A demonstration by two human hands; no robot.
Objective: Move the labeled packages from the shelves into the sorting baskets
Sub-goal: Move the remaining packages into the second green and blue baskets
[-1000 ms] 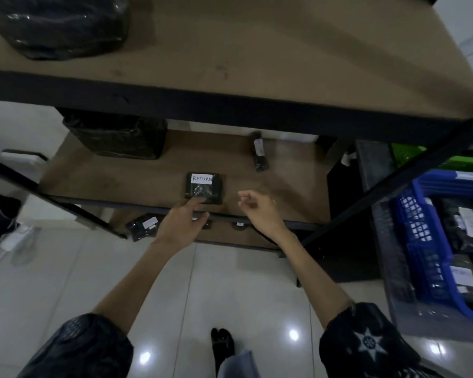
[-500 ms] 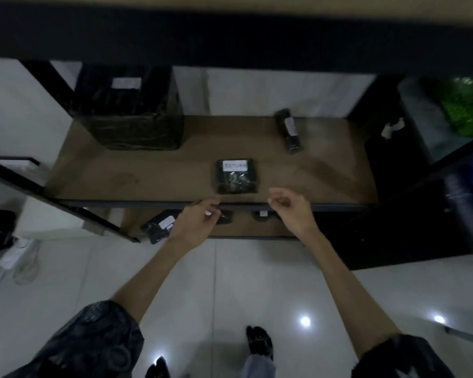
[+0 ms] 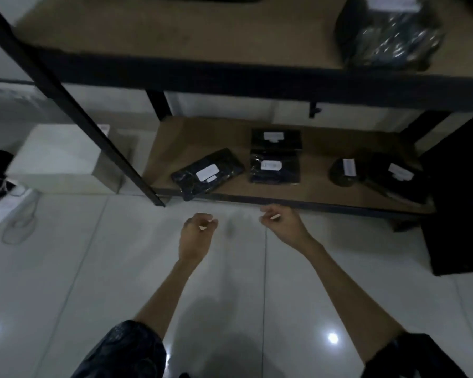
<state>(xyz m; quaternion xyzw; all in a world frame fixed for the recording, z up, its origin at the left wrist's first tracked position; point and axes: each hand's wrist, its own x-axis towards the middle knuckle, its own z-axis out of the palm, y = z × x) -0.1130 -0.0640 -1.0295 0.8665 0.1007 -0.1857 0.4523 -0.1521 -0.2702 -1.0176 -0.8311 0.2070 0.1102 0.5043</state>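
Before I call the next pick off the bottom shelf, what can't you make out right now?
- Label text on the bottom-shelf packages: head view, too blurred to read.
- Package on the upper shelf: top cut off by the frame edge.
- Sorting baskets: out of frame.
- Left hand and right hand: motion-blurred, apparently empty.

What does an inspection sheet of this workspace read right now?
Surface: bottom shelf, brown board in a black frame.
Job's things: five labeled black packages on it, angled flat package overhanging the front edge; wrapped bundle on the shelf above.
Clutter: white box on the floor, left.
Grippers: left hand and right hand loosely curled, holding nothing, in front of the shelf.
Cables: white cord, far left.
Surroundings: glossy tiled floor; no baskets seen.
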